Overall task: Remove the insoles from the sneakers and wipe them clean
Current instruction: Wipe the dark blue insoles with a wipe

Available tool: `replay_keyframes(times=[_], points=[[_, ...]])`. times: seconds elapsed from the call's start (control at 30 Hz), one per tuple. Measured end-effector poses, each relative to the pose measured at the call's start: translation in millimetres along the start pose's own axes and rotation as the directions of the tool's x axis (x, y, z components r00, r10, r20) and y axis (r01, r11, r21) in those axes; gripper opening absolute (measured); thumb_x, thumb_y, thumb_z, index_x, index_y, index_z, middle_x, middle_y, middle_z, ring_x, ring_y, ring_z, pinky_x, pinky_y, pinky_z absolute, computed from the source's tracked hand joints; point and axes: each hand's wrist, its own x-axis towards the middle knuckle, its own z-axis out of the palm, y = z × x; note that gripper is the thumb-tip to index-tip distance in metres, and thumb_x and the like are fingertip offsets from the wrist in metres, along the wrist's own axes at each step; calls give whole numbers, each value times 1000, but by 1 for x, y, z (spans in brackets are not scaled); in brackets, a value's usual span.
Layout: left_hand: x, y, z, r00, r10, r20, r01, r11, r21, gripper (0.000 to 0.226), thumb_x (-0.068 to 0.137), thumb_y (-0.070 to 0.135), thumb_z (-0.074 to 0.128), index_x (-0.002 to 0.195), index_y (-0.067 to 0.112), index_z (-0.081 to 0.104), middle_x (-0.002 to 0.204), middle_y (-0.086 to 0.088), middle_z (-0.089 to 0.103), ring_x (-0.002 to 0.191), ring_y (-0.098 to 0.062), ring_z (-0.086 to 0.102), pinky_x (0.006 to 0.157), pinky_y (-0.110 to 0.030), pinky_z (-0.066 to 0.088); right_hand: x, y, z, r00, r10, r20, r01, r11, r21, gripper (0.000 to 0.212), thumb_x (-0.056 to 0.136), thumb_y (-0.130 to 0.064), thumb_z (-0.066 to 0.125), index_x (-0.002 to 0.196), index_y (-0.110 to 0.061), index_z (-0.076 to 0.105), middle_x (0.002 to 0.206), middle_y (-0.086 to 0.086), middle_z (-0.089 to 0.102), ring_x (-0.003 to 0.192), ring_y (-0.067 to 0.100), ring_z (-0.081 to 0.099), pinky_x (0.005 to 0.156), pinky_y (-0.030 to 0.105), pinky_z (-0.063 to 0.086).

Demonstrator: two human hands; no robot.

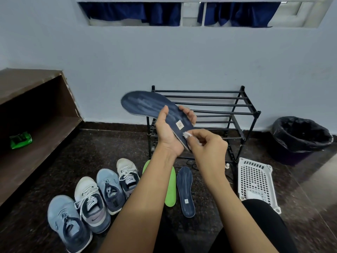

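My left hand (pixel 168 132) grips a dark blue insole (pixel 145 105) at its heel half, holding it up with the toe pointing up and left. My right hand (pixel 207 141) pinches a small white wipe (pixel 187 135) against the heel end of that insole. On the floor below lie a second dark blue insole (pixel 186 191) and a green insole (pixel 170 194), partly hidden by my left forearm. Several sneakers stand in a row at the lower left: a blue one (pixel 68 222), a white one (pixel 92 204), another blue one (pixel 109 189) and another white one (pixel 127 175).
A black metal shoe rack (pixel 235 114) stands against the wall behind my hands. A white perforated basket (pixel 255 179) lies to the right, a black-lined bin (pixel 300 137) farther right. A brown wooden shelf (pixel 36 114) holds a green packet (pixel 21 140).
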Motion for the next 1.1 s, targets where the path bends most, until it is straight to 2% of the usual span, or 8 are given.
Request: replay_keyframes(times=[0.17, 0.27, 0.4, 0.6, 0.73, 0.9, 1.0, 1.1], points=[[-9, -14, 7, 993, -101, -65, 111, 977, 180, 43, 99, 47, 34, 85, 12, 56, 77, -3, 58, 69, -15, 58, 67, -26, 51, 17, -6, 10, 978, -135, -156, 135, 991, -14, 4, 84, -7, 69, 86, -9, 72, 94, -9, 71, 84, -1, 65, 77, 21, 53], [-9, -12, 6, 996, -70, -56, 80, 976, 203, 43, 100, 44, 35, 87, 11, 58, 80, -3, 63, 76, -16, 62, 73, -28, 51, 16, 0, 8, 980, -133, -145, 126, 990, -56, 4, 84, -5, 67, 83, -7, 69, 92, -2, 72, 82, 8, 66, 76, 20, 51], [-2, -7, -1, 999, 18, -28, -11, 978, 208, 44, 101, 41, 35, 93, 7, 62, 83, -7, 69, 85, -19, 68, 86, -29, 49, 10, 11, 5, 994, -65, -83, 50, 983, -175, 4, 84, -11, 67, 81, -10, 69, 71, 3, 69, 63, 18, 60, 65, 28, 45], [-4, -16, 1, 999, -11, -48, 27, 939, 342, 51, 102, 44, 25, 93, 11, 64, 86, -5, 71, 81, -18, 63, 73, -31, 50, 17, 3, 10, 985, -49, -165, 46, 999, -17, 7, 85, -16, 69, 83, -10, 72, 74, -2, 70, 65, 10, 62, 61, 16, 45], [-6, -17, -2, 1000, -12, -27, 19, 947, 321, 51, 103, 43, 26, 94, 9, 64, 90, -7, 69, 83, -19, 65, 70, -30, 53, 16, 1, 7, 982, -55, -178, 59, 998, 17, 7, 84, -12, 69, 78, -11, 71, 71, -6, 68, 62, 0, 60, 59, 10, 43], [-1, -9, -5, 998, 65, -2, -63, 968, 243, 49, 102, 41, 29, 96, 7, 63, 86, -8, 71, 91, -19, 68, 93, -32, 48, 9, 12, 2, 993, 56, -106, -61, 997, -47, 10, 84, -20, 70, 80, -11, 73, 65, -7, 68, 60, 7, 62, 60, 17, 46], [-3, -15, -3, 1000, 25, -17, -19, 957, 290, 57, 102, 45, 25, 89, 9, 67, 84, -8, 70, 85, -19, 67, 78, -33, 51, 12, 4, 5, 987, 6, -158, -5, 1000, 4, 10, 84, -20, 70, 79, -12, 72, 69, -7, 69, 61, 7, 63, 60, 20, 47], [-6, -22, -1, 999, -22, -40, 33, 950, 312, 66, 101, 47, 25, 77, 10, 74, 77, -7, 67, 76, -20, 61, 74, -34, 47, 16, -5, 7, 980, -56, -191, 73, 994, 86, 7, 85, -14, 70, 78, -10, 72, 83, -7, 73, 69, 4, 66, 63, 12, 47]])
